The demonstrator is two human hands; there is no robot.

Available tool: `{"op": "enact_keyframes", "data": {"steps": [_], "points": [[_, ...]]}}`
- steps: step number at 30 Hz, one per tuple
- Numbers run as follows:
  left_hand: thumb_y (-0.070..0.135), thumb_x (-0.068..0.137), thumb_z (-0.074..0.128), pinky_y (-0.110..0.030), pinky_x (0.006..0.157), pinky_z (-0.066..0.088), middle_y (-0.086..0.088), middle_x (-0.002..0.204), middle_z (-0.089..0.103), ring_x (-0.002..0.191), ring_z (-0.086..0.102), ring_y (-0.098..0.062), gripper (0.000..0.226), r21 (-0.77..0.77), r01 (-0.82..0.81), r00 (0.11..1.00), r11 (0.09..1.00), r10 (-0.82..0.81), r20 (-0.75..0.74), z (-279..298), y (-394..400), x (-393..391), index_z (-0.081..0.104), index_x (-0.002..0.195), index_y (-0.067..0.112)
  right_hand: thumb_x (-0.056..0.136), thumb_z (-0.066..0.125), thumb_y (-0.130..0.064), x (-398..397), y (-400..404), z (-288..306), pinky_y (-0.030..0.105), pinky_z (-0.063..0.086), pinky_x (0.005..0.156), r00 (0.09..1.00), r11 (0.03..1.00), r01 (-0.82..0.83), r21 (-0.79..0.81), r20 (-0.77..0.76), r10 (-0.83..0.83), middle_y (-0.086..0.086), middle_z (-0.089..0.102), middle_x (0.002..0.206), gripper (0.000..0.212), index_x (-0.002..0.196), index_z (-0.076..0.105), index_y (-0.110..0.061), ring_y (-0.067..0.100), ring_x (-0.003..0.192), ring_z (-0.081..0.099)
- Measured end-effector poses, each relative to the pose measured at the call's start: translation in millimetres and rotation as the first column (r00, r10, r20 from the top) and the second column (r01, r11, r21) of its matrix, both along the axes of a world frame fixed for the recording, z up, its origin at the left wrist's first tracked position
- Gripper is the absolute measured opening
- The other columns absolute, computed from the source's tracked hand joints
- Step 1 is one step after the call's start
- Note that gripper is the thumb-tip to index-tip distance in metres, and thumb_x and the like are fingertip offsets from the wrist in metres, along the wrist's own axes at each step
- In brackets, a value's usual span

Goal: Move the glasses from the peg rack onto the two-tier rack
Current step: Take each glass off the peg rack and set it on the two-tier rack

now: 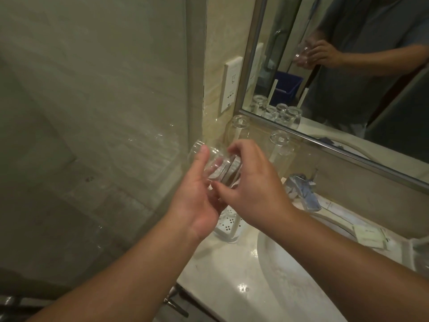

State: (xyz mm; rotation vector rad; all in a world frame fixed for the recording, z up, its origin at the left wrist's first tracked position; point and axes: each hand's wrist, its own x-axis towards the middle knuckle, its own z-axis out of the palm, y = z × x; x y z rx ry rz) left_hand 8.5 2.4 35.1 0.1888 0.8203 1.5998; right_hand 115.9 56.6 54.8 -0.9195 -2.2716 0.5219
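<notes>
A clear glass (210,162) lies tilted on its side between both my hands, above the white peg rack (228,227). My left hand (197,198) holds it from below, thumb along its side. My right hand (253,184) pinches its thick base with fingertips and thumb. Two more clear glasses stand upside down on white pegs behind: one (239,130) near the wall corner, one (279,144) to its right under the mirror. The two-tier rack is out of view.
A glass shower panel (92,135) stands at the left. The mirror (348,77) runs along the back, with a wall socket (231,84) beside it. A chrome tap (304,190) and the white basin (290,275) lie to the right, with paper packets (369,235) on the counter.
</notes>
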Motion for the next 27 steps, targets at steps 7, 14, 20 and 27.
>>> {"op": "enact_keyframes", "data": {"steps": [7,14,20,27], "points": [[0.041,0.06,0.084,-0.036,0.069,0.06,0.0,0.114,0.075,0.094,0.075,-0.024,0.076,-0.008,-0.087,0.979,0.996,0.084,-0.186,1.4,-0.9,9.3,0.057,0.129,0.029,0.066,0.087,-0.032,9.9,-3.2,-9.4,0.004,0.033,0.085,0.999,0.996,0.041,-0.076,-0.008,-0.041,-0.017,0.045,0.12,0.08,0.13,0.04,-0.029,-0.007,0.109,0.04],[0.029,0.06,0.088,-0.023,0.067,0.056,0.008,0.124,0.067,0.1,0.072,-0.007,0.076,0.059,-0.086,0.885,0.995,0.103,-0.454,-6.8,3.3,25.2,0.056,0.127,0.042,0.073,0.081,-0.038,31.3,-1.7,-18.0,0.007,0.038,0.087,0.994,0.972,0.06,-0.226,-0.077,-0.08,-0.011,0.049,0.126,0.084,0.14,0.032,-0.032,-0.001,0.112,0.048],[0.033,0.056,0.088,-0.027,0.081,0.058,0.017,0.122,0.066,0.115,0.066,-0.012,0.08,0.092,0.02,0.778,0.996,0.042,-0.627,-15.4,9.8,50.0,0.055,0.128,0.048,0.069,0.081,-0.028,62.7,2.2,-22.0,0.024,0.046,0.095,0.987,0.945,0.072,-0.319,-0.115,-0.114,-0.014,0.047,0.134,0.089,0.142,0.03,-0.039,0.004,0.12,0.05],[0.027,0.06,0.087,-0.043,0.101,0.053,0.013,0.129,0.063,0.121,0.062,-0.012,0.082,0.066,0.201,0.688,0.977,-0.093,-0.72,-19.5,21.4,98.2,0.053,0.132,0.048,0.07,0.08,-0.026,121.4,3.8,-29.8,0.029,0.047,0.098,0.969,0.913,0.165,-0.374,-0.111,-0.221,-0.014,0.049,0.135,0.091,0.144,0.03,-0.04,0.004,0.119,0.052]]}}
